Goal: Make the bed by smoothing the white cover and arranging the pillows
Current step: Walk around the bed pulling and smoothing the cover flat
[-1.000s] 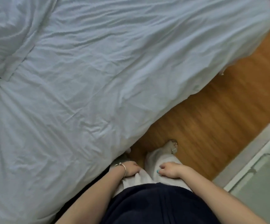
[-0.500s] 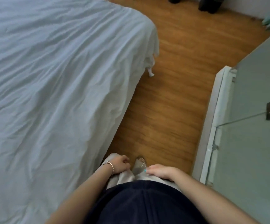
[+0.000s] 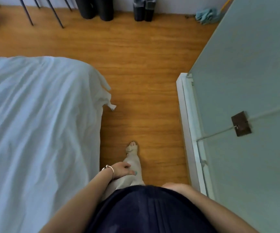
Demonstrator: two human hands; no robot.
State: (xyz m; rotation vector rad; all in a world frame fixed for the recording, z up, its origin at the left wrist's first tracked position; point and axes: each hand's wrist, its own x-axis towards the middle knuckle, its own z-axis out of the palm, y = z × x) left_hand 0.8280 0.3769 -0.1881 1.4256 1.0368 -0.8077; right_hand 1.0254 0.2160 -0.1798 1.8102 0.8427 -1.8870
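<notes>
**Head view: both hands low at the body, off the white cover**

Head view, looking down. The left hand (image 3: 121, 170), with a thin metal bangle (image 3: 109, 169) at the wrist, lies against the pale, soft trouser leg (image 3: 133, 172), fingers loosely extended with turquoise-painted nails; it holds nothing. The right hand (image 3: 176, 187) is blurred at the hem of the dark navy pleated top (image 3: 146, 209), and whether its fingers are curled or straight cannot be told. The two hands are apart, one on either side of the body. One sandalled foot (image 3: 132, 147) is forward on the floor.

The wrinkled white fabric bed cover (image 3: 35, 123) fills the left side, creased in long soft folds. Its rounded corner hangs over the bed edge, with a small white tie (image 3: 112, 106) dangling there. No pillow is in view.

The glossy orange-brown wood-plank floor (image 3: 135, 68) runs between bed and frosted pale-green glass panel (image 3: 253, 81), which has a white frame and a square brown metal bracket (image 3: 241, 123). At the far wall stand thin dark metal legs (image 3: 41, 10) and black cylindrical containers (image 3: 95, 7).

Against half a second ago, the view has swung further from the bed: the cover corner sits farther left, the far wall is now exposed, and the hands have separated.
</notes>
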